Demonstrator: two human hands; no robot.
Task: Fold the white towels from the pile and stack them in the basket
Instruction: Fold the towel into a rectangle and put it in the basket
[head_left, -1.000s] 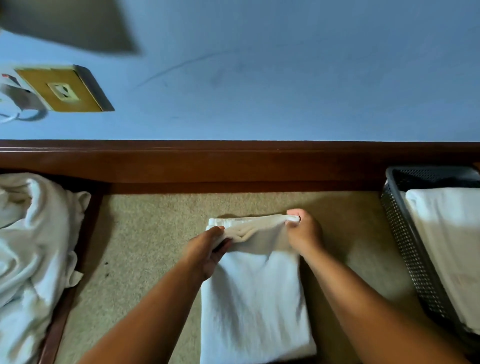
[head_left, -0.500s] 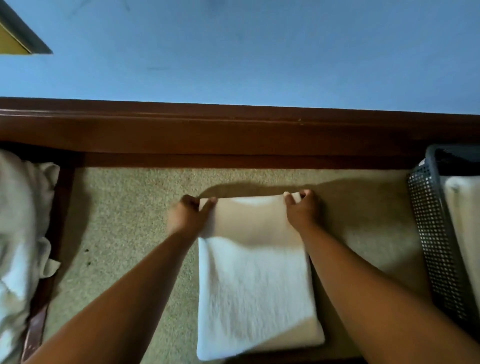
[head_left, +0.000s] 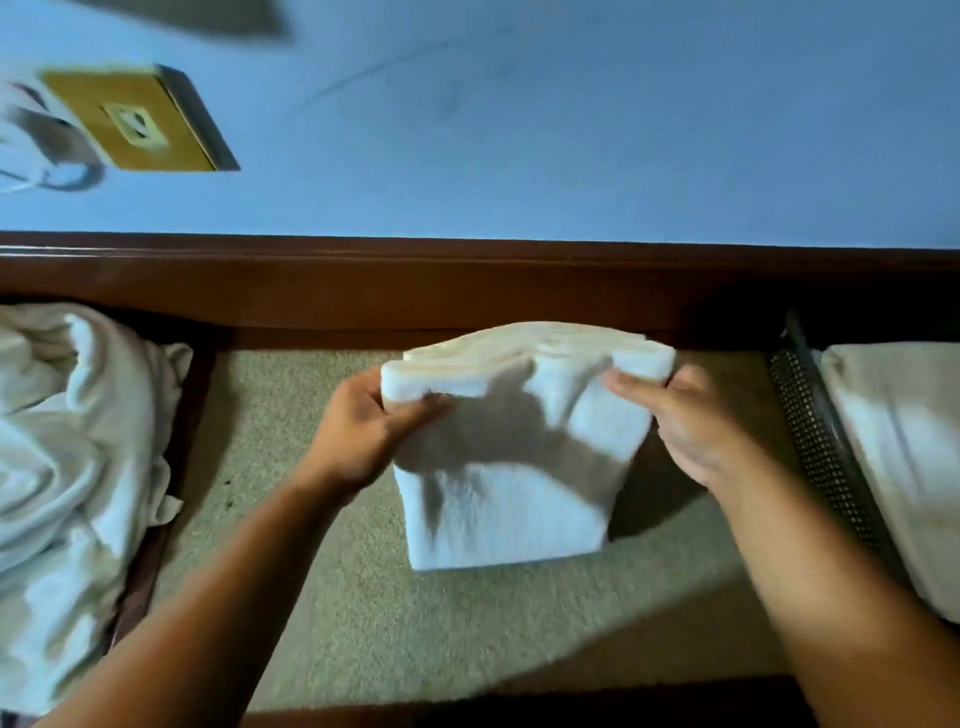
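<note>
On my feed the folded towel (head_left: 519, 467) sits at the centre of the beige mat (head_left: 363, 623), between the loose pile (head_left: 67, 467) on the left and the dark mesh basket (head_left: 821, 441) on the right. The left hand (head_left: 374, 426) and right hand (head_left: 685, 415) are well apart, each clamped on one end of the towel's thick far edge, thumbs on the near face and fingers wrapped behind. I read that two-corner hold as the way to keep the layers from sliding open: the stacked folds show along the top, and a grip at both ends keeps them bunched together.

The far edge is raised off the mat, so the towel hangs as a steep panel facing me. The frame is smeared by motion, so I cannot tell whether its lower edge rests on the mat or hangs just clear of it.

The basket already holds a white folded towel (head_left: 893, 441) lying flat, which leaves a level bed for the next one. My judgement is that folding of this piece is done or nearly so, and the step in hand is the carry to the right. The pile is large, so much of the task remains. The risk I see is the bundle sagging in the middle and spilling a layer over the basket rim.
</note>
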